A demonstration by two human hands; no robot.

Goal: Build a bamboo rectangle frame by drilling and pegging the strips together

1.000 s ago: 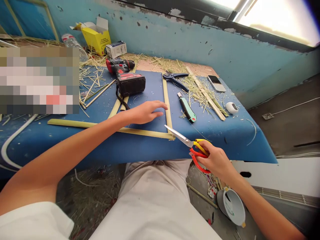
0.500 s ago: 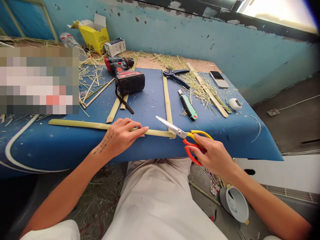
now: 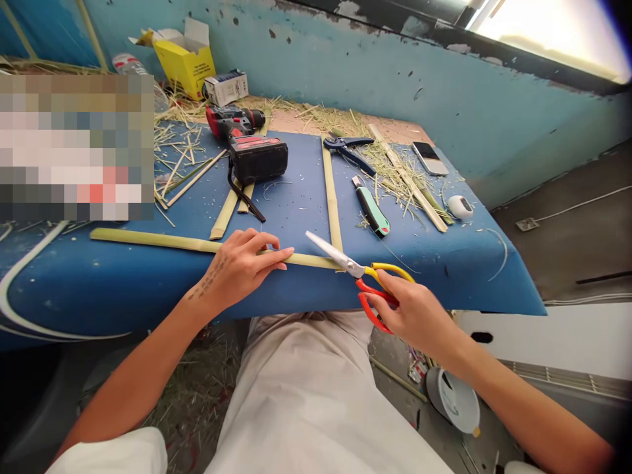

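Left hand (image 3: 239, 266) still flat on bamboo strip (image 3: 162, 241), fingers together; right hand (image 3: 412, 313) still clamped on scissors (image 3: 363, 273), now nearer strip.

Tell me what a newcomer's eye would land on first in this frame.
The scissors with red and yellow handles stand out at the near edge of the blue table, held in the right hand, blades toward a long bamboo strip. The left hand presses that strip flat, fingers along it. Behind, a red and black cordless drill lies among straw-like scraps.
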